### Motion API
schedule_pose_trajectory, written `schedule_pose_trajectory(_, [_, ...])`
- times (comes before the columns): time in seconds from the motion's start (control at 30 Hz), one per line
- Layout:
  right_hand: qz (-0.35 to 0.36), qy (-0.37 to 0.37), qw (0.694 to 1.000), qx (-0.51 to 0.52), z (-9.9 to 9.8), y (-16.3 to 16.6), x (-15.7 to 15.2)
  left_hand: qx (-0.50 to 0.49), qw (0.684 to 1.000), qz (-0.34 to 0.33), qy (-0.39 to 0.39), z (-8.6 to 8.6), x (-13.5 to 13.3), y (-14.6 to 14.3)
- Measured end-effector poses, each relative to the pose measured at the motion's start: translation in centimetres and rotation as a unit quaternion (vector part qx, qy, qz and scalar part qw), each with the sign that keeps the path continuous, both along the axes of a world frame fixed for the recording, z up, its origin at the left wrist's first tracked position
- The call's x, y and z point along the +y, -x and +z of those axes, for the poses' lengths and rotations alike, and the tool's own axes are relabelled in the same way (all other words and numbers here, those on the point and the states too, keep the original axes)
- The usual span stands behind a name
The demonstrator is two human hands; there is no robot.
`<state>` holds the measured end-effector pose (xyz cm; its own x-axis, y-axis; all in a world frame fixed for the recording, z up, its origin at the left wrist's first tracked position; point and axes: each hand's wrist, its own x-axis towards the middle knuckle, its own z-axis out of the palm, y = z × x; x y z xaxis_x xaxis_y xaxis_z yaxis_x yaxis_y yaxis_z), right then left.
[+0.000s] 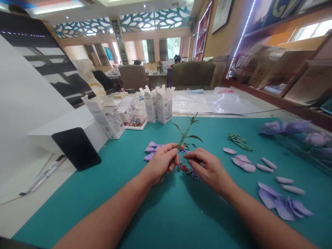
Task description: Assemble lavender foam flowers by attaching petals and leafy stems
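1. In the head view, the left hand [163,163] was clenched around a green artificial flower stem [184,135], which rose at a tilt above the mat with its narrow leaves spread near the top.
2. The right hand [209,169] was close beside the stem, its fingertips [187,155] drawn together; whether they pinched anything small, I could not tell.
3. Small red pieces [183,168] and purple plastic rings [195,176] lay just under the hands on a teal mat [77,207].
4. Lilac petals [149,149] lay left of the left hand; more lilac petals [242,163] and a bundle of green strips [240,141] lay to the right.
5. Purple flowers [295,127] lay at the mat's right edge, and open white cartons [158,105] stood beyond it.
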<state>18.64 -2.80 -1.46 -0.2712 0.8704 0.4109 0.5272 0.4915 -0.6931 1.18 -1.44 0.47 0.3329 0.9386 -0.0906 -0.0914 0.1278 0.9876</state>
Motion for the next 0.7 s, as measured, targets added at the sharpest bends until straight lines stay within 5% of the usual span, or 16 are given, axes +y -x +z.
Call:
schedule_pose_trajectory(0.33, [-0.068, -0.124, 0.989, -0.03, 0.8, -0.6, -0.2, 0.052, 0.999, -0.01, 0.009, 0.0, -0.6, -0.5])
schedule_pose_trajectory(0.7, [-0.102, -0.12, 0.985, -0.076, 0.5, -1.3, 0.1, 0.11, 0.993, -0.019, -0.046, 0.4, -1.1, -0.9])
